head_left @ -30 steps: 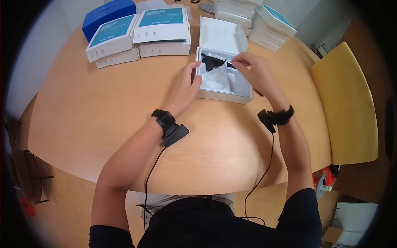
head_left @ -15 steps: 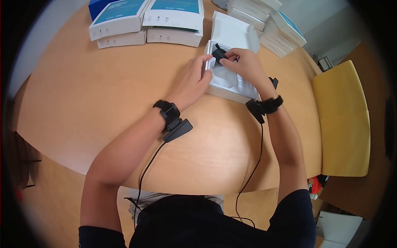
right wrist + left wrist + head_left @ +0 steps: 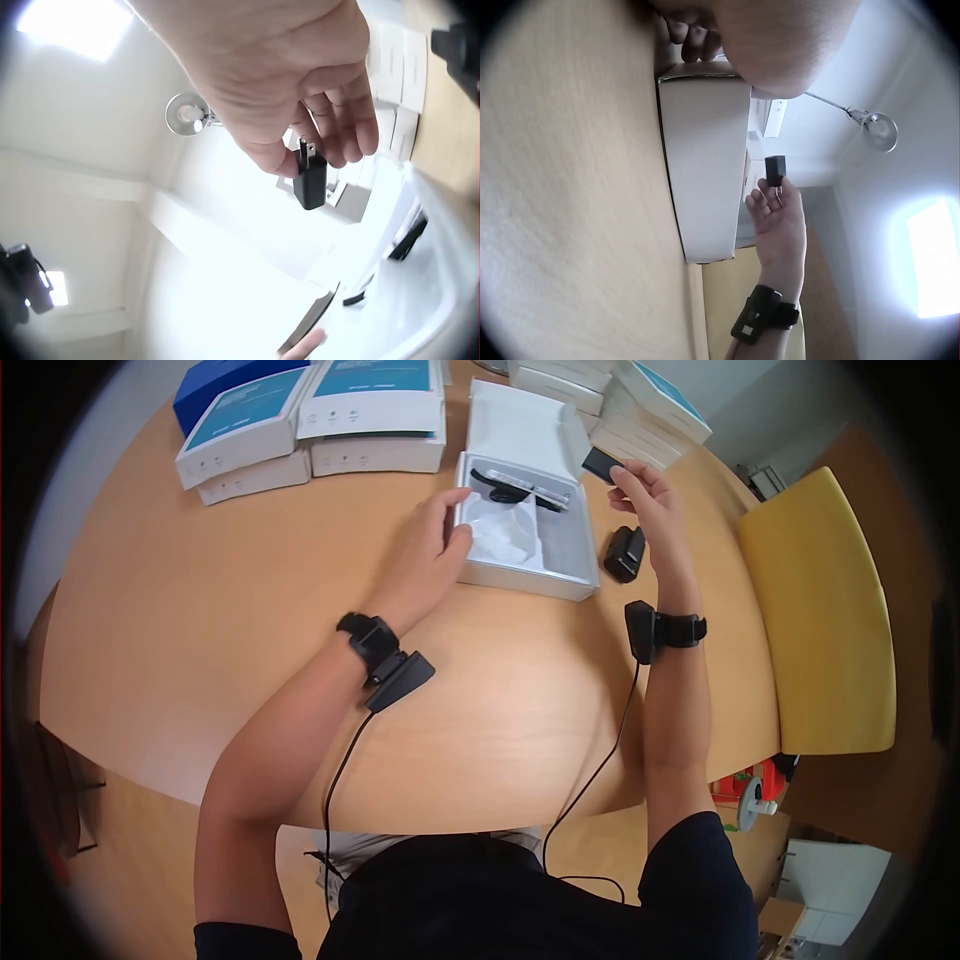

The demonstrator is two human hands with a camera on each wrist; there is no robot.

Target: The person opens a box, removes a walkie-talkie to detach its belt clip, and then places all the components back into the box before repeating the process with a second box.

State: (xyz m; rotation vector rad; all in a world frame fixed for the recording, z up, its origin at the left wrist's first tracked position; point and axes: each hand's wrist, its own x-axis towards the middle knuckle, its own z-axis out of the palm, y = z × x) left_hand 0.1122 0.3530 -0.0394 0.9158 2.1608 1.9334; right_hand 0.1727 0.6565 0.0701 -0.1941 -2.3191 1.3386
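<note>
Black, probably light and stiff, the two-pronged power adapter point(image 3: 310, 186) is pinched in the right hand point(image 3: 657, 510) at the open white box's point(image 3: 525, 582) two o'clock; hold its sides, sparing the prongs point(image 3: 312, 152). At nine o'clock, the left hand point(image 3: 422, 555) touches the box, its grip unclear.

- You wear a dark, short-sleeved shirt point(image 3: 540, 905) and pale legwear point(image 3: 365, 844).
- A black strap point(image 3: 366, 638) circles your left wrist, bearing a wedge-shaped black housing point(image 3: 402, 682).
- Your right wrist wears a matching band point(image 3: 685, 630) and black module point(image 3: 640, 632).
- Thin black cables point(image 3: 327, 820) trail from both units.
</note>
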